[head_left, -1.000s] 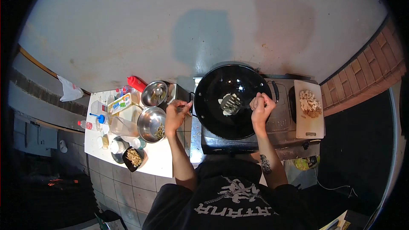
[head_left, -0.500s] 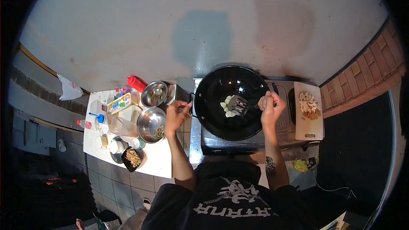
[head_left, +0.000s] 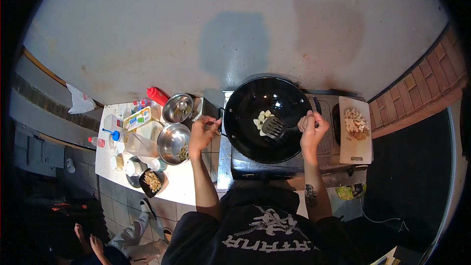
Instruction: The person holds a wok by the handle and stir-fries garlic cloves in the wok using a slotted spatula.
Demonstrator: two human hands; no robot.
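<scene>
A black wok sits on the stove. My left hand is closed around the loop handle on the wok's left side. My right hand grips the handle of a dark slotted spatula over the wok's right rim. The spatula's blade rests at a cluster of pale, chunky food pieces in the middle of the wok, partly covering some of them.
Right of the stove, a white cutting board carries chopped pale and brown food. On the left table are steel bowls, a red squeeze bottle, a clear jug and a black bowl of strips. Another person's hands show at lower left.
The spatula blade has shifted slightly down, and more pale pieces show above it. At lower left another person's hands and legs have come into view. My left hand stays on the handle.
</scene>
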